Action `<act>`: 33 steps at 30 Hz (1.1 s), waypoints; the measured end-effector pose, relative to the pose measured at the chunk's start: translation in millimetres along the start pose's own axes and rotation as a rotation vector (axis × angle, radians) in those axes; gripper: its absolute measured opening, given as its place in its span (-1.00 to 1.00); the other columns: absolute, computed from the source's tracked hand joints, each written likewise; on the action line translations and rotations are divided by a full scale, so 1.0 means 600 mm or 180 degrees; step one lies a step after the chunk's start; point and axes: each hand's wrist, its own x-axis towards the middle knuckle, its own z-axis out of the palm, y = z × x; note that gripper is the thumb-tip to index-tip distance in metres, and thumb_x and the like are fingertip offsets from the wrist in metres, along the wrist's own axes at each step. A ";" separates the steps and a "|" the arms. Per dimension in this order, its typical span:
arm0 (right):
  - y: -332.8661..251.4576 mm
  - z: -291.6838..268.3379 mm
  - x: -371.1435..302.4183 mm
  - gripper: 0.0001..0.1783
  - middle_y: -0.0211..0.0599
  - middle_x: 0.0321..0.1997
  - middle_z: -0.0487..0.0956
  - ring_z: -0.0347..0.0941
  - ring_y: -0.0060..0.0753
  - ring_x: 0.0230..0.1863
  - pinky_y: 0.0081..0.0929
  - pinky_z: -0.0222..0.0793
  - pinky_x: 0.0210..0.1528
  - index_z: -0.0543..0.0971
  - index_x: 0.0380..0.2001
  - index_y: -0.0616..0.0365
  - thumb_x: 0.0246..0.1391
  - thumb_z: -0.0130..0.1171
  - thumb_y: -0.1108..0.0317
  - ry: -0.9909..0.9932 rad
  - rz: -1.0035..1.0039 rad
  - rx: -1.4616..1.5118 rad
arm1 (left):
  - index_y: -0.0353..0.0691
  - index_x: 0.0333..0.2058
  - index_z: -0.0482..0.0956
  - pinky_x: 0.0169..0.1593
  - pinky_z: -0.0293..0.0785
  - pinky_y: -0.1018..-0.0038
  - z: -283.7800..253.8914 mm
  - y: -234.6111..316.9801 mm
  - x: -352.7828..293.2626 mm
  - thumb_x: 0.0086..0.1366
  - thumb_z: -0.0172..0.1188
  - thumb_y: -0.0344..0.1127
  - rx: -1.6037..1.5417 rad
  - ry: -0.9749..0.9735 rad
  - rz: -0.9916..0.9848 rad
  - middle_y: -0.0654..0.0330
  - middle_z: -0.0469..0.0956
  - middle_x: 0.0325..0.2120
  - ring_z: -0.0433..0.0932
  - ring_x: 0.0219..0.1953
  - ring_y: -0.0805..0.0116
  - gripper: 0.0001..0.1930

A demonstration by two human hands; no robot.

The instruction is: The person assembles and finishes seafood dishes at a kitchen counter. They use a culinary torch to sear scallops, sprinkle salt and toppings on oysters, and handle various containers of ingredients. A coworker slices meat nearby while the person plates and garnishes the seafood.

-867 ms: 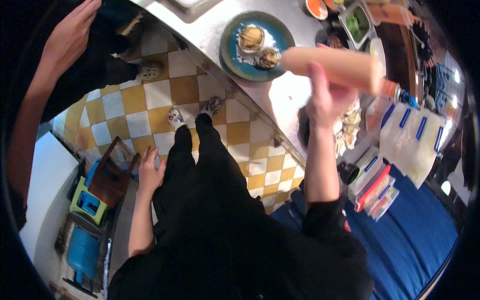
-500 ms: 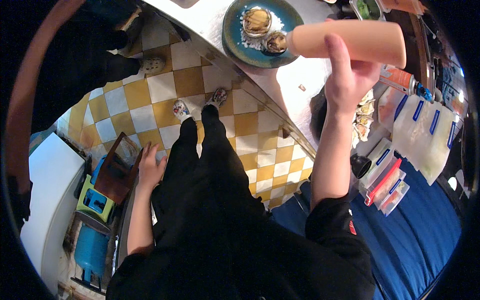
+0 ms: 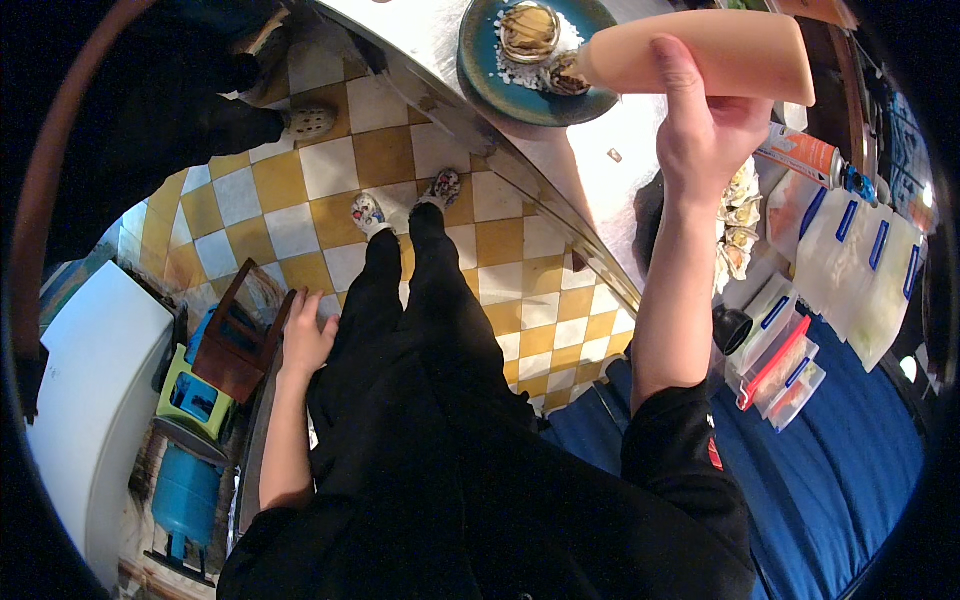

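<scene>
My right hand (image 3: 705,150) is wrapped round a peach-coloured squeeze bottle (image 3: 715,55), held on its side over the white worktop (image 3: 600,185). Its nozzle end points left, at the smaller of two filled shells. That smaller shell (image 3: 567,76) and a larger, browned one (image 3: 529,33) sit on white coarse salt on a round teal plate (image 3: 475,75). Whether sauce is coming out, I cannot tell. Down at my left side, my left hand (image 3: 307,338) has its fingers stretched out beside a dark edge and holds nothing.
More opened shells (image 3: 738,235) lie right of my forearm, by an orange spray can (image 3: 800,153) and clear bags with blue sliders (image 3: 850,255). A person's clog (image 3: 311,122) stands on the checked floor. A brown wooden holder (image 3: 235,345) is at left.
In the picture, the plate has shifted slightly right and up, along with the bottle and my right hand. My grip on the bottle is unchanged, and my left hand stays low at my side.
</scene>
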 end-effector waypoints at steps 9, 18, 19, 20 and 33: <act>0.010 -0.011 0.015 -0.62 -0.28 -0.19 0.64 0.56 -0.52 -0.18 -0.58 0.46 -0.05 0.53 -0.12 0.26 0.00 0.44 0.47 -0.0034 -0.0434 -0.0079 | -0.27 0.11 0.45 0.23 0.35 0.13 -0.001 0.001 -0.002 0.15 0.31 -0.34 -0.0036 -0.0044 -0.0071 -0.26 0.30 0.22 0.33 0.23 -0.24 -0.47; 0.008 -0.011 0.012 -0.58 -0.26 -0.19 0.64 0.58 -0.50 -0.18 -0.56 0.47 -0.04 0.52 -0.10 0.28 -0.02 0.45 0.48 0.0128 -0.0445 -0.0153 | -0.28 0.11 0.45 0.23 0.36 0.12 -0.005 0.007 0.000 0.16 0.30 -0.34 0.0014 -0.0014 0.0008 -0.25 0.31 0.22 0.35 0.22 -0.23 -0.48; 0.011 -0.011 0.020 -0.58 -0.26 -0.19 0.64 0.58 -0.50 -0.18 -0.56 0.47 -0.04 0.52 -0.10 0.28 -0.02 0.45 0.48 0.0198 -0.0480 -0.0214 | -0.27 0.11 0.45 0.22 0.36 0.12 -0.007 0.008 0.001 0.16 0.30 -0.33 0.0001 -0.0029 0.0003 -0.25 0.31 0.22 0.35 0.22 -0.23 -0.49; 0.011 -0.015 0.026 -0.58 -0.26 -0.19 0.64 0.57 -0.49 -0.18 -0.55 0.47 -0.04 0.52 -0.10 0.28 -0.02 0.45 0.48 0.0155 -0.0436 -0.0356 | -0.27 0.11 0.45 0.22 0.37 0.12 -0.010 0.012 0.003 0.16 0.30 -0.33 -0.0012 -0.0044 -0.0002 -0.25 0.31 0.22 0.36 0.22 -0.23 -0.49; 0.010 -0.018 0.006 -0.63 -0.25 -0.20 0.64 0.57 -0.49 -0.20 -0.56 0.47 -0.07 0.55 -0.14 0.29 -0.02 0.45 0.49 0.0247 -0.0421 -0.0317 | -0.24 0.13 0.44 0.24 0.34 0.10 -0.008 0.011 0.010 0.18 0.28 -0.32 0.0019 -0.0022 0.0013 -0.28 0.30 0.22 0.33 0.23 -0.26 -0.47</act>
